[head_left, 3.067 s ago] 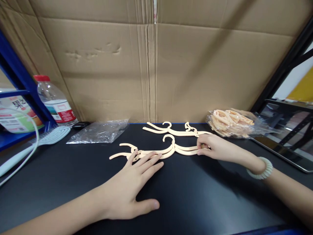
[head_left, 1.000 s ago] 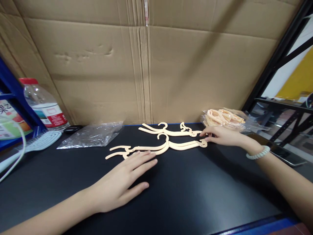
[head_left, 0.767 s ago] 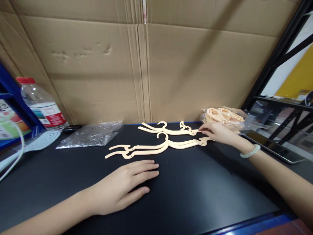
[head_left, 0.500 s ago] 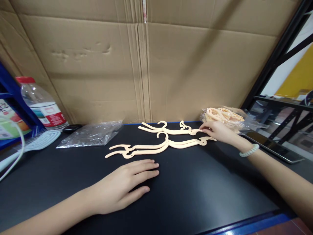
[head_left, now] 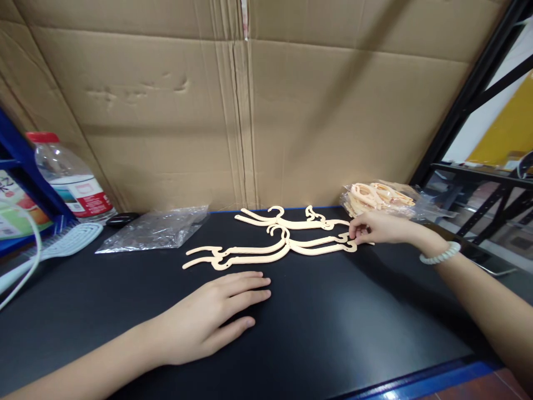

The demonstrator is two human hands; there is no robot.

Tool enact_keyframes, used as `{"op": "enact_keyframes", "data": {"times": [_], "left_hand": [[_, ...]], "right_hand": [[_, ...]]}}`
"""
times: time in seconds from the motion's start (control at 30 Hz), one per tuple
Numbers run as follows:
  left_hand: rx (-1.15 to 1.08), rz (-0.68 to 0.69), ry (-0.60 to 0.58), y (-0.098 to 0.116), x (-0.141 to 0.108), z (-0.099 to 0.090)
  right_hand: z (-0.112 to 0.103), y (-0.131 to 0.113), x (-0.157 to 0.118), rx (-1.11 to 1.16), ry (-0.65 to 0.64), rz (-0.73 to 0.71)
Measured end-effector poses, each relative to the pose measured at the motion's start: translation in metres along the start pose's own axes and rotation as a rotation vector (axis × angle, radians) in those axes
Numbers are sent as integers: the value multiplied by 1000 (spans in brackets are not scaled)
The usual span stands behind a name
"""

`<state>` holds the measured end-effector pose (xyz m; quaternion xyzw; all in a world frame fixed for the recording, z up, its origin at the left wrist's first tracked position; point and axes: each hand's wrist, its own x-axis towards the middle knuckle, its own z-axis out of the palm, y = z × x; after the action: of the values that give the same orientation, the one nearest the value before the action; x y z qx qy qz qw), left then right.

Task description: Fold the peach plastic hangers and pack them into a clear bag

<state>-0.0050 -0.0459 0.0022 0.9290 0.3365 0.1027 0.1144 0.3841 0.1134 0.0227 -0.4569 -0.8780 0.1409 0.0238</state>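
Note:
Cream plastic folding clothes hangers lie unfolded on the black tabletop (head_left: 316, 311). Two of them overlap in the nearer row, the front hanger (head_left: 260, 258) slightly offset from the hanger behind it (head_left: 252, 250). Thumb and fingers of my right hand (head_left: 381, 228) are closed on the right end of the front hanger; the fingers partly cover that end. Farther back lies another set of hanger pieces (head_left: 302, 225), its right tip close to my right fingertips. My left hand (head_left: 216, 311) rests flat on the table, fingers spread, just in front of the nearer hangers and holding nothing.
Behind my right hand sits a clear bag of folded hangers (head_left: 378, 197), with a phone-like dark slab (head_left: 495, 265) nearby. At left are an empty plastic bag (head_left: 154, 229), a hairbrush (head_left: 79, 239), a black object (head_left: 122, 220) and a bottle (head_left: 79, 186). Cardboard (head_left: 166, 111) stands behind.
My right hand has moved from the far pieces' right tip toward me and right, onto the nearer hangers. The front hanger has shifted slightly right, separating the two hooks. My left hand is still.

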Motion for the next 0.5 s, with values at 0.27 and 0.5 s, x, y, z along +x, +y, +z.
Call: {"op": "enact_keyframes", "data": {"times": [0.27, 0.5], "left_hand": [[25, -17, 17, 1, 0, 2], [26, -82, 207, -2, 0, 10]], "right_hand": [[1, -1, 1, 23, 16, 6], [1, -5, 2, 16, -26, 34]]}}
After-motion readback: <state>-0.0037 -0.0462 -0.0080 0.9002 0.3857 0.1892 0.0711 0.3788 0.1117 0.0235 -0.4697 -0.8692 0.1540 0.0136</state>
